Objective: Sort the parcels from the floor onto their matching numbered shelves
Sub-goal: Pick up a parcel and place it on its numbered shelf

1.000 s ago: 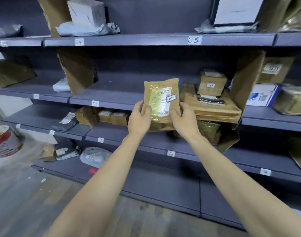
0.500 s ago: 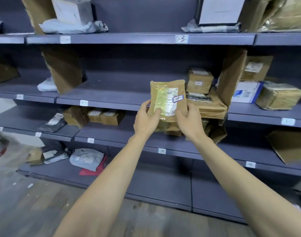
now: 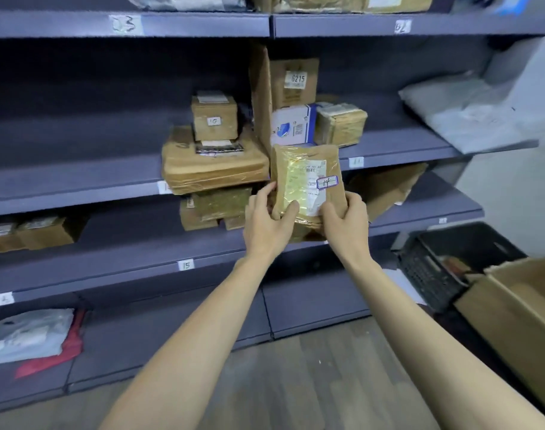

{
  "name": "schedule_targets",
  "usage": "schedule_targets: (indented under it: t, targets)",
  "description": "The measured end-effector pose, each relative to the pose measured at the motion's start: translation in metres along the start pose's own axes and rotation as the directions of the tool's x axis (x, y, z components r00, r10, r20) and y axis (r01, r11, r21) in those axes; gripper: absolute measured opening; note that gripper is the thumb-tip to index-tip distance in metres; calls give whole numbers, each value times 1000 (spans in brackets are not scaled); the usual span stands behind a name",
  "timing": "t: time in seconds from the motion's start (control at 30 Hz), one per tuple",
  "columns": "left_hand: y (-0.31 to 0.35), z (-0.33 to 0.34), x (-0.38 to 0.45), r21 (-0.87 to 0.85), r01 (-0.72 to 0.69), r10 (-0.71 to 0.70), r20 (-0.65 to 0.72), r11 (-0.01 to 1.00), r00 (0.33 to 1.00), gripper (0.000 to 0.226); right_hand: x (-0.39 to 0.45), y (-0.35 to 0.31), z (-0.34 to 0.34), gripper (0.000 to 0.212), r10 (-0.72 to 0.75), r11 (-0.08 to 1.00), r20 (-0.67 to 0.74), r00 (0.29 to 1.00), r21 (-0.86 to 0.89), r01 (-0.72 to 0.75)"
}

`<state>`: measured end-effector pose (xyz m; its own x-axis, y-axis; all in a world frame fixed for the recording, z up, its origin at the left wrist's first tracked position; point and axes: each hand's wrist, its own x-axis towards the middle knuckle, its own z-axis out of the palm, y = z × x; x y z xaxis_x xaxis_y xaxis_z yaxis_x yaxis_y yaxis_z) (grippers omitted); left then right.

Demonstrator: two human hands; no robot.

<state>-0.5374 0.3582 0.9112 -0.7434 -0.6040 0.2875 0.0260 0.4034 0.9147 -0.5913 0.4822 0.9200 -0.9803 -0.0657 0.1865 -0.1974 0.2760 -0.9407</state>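
— What have you got in front of you?

— You're holding a flat brown-paper parcel (image 3: 307, 184) upright, wrapped in glossy clear tape that catches the light. Your left hand (image 3: 266, 223) grips its lower left edge, thumb curled over the front; your right hand (image 3: 347, 223) grips the lower right corner the same way.

— Anything written on it?

— A printed white shipping label, too blurred to read, and a small blue-bordered sticker (image 3: 327, 182) with "14" handwritten on it.

— Where is the parcel against the shelves?

— In the air in front of the grey-blue metal shelving, just below the shelf edge tagged "11" (image 3: 356, 162) and up and to the right of the tag "15" (image 3: 186, 265). The top shelf edge carries "03" (image 3: 126, 24) and "02" (image 3: 402, 26).

— What sits nearby?

— Just left, a wide padded brown package (image 3: 214, 169), taped and wrinkled, with a small cardboard cube (image 3: 214, 119) stacked on top. Behind a cardboard divider (image 3: 260, 97) stands a carton labelled "6215" (image 3: 294, 82), a white-and-blue printed box (image 3: 291, 125) and a taped cardboard block (image 3: 341, 124). At the right, a black plastic crate (image 3: 451, 262) sits by an open cardboard box (image 3: 519, 308).
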Motion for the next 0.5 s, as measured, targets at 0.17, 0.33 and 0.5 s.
schedule_targets:
  t: [0.17, 0.33, 0.5]
  targets:
    - [-12, 60, -7, 5, 45, -45, 109, 999, 993, 68, 18, 39, -40, 33, 32, 998, -45, 998, -57, -34]
    - [-37, 117, -12, 67, 76, -89, 212, 995, 973, 54, 44, 99, -64, 38, 88, 988, -50, 995, -122, -94]
    - [-72, 174, 15, 176, 191, -228, 219, 966, 949, 59, 97, 159, -63, 26, 148, 986, 84, 985, -83, -141]
